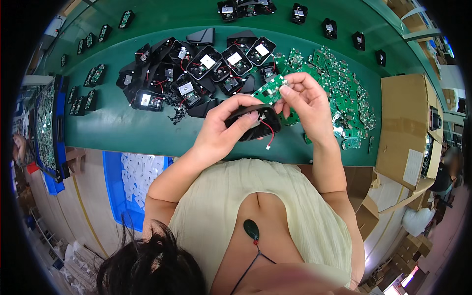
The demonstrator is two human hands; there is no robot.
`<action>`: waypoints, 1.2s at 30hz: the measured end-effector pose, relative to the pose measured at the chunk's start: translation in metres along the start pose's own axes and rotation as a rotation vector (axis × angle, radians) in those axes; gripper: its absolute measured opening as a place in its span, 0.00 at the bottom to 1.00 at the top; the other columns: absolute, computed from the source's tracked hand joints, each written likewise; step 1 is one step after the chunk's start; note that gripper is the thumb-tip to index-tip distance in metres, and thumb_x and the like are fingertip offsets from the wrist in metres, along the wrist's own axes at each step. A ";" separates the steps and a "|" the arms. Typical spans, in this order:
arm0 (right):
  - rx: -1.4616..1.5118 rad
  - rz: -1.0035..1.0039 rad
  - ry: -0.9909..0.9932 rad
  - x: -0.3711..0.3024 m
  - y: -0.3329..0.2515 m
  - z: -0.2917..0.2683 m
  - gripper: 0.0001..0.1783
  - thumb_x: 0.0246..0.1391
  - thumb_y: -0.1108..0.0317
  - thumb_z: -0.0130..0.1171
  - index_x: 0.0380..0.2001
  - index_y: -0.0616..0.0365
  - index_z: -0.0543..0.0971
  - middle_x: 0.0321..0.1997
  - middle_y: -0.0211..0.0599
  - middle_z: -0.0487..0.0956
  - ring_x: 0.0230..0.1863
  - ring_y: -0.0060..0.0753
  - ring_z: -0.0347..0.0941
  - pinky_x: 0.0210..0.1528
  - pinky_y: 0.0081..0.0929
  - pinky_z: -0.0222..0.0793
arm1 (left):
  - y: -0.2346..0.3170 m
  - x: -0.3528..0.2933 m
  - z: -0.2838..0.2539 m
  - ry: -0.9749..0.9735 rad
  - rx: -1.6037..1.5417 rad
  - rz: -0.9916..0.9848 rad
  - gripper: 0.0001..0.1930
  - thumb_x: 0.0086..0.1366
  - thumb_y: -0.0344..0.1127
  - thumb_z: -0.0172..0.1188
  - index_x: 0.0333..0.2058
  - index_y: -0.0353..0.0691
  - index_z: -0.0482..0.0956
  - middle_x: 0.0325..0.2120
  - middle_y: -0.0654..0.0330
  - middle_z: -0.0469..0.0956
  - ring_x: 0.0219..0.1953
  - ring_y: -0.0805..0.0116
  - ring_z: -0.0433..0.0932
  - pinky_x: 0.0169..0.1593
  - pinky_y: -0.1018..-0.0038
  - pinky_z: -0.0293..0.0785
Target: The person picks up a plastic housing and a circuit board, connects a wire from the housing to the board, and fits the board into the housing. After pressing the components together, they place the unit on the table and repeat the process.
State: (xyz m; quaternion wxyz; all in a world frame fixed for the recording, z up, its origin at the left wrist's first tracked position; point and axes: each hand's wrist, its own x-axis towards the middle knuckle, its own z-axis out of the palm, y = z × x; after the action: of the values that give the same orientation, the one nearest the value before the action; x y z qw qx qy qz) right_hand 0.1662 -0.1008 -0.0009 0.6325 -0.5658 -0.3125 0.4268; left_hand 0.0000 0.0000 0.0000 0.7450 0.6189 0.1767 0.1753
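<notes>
Clearly, the green circuit board (268,92) juts leftward from the right hand (309,104).

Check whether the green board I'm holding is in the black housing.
Out: the right hand holds the green board outside the black housing in the left hand.

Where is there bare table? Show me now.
The green table is bare at front left, between its near edge and the heaped black housings, left of the left hand. A narrow strip fronts the circuit boards. Crowded: centre and right, under those heaps.
</notes>
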 end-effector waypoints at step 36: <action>-0.033 -0.170 0.075 -0.035 -0.006 0.040 0.07 0.52 0.78 0.51 0.34 0.66 0.66 0.26 0.38 0.75 0.25 0.23 0.74 0.25 0.17 0.72 | -0.004 0.002 0.001 0.229 -0.366 -0.143 0.08 0.66 0.33 0.43 0.38 0.34 0.66 0.27 0.56 0.74 0.23 0.70 0.75 0.24 0.77 0.73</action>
State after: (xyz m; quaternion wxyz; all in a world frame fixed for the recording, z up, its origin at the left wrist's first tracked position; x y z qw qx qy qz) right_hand 0.1162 -0.1144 0.0144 0.6683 -0.5632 -0.3424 0.3449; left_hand 0.0025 -0.0006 -0.0042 0.8305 0.4353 0.2690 0.2202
